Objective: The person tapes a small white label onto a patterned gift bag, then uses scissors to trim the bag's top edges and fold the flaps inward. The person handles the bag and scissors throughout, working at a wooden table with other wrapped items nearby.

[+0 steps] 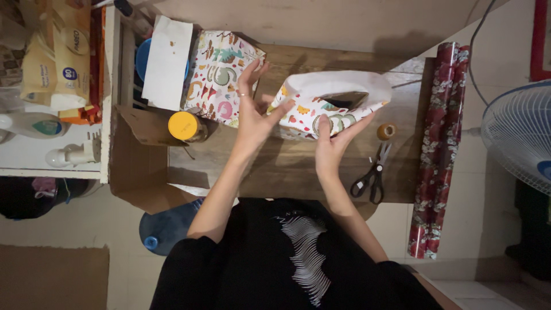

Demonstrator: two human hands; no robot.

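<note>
Left hand open, fingers spread, fingertips touching the end of the wrapped box. Right hand pinching the paper on the near side, thumb and fingers closed on it. Scissors and tape roll lying just beside on the table.

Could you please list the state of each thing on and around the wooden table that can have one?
Wrapped box: half covered in patterned paper, flap raised.
Left hand: fingers spread, touching the paper's edge.
Right hand: pinching the paper against the box.
Scissors: closed, lying flat.
Tape roll: lying on the table, untouched.
Red wrapping paper: rolled up.
Yellow-lidded jar: closed.
</note>
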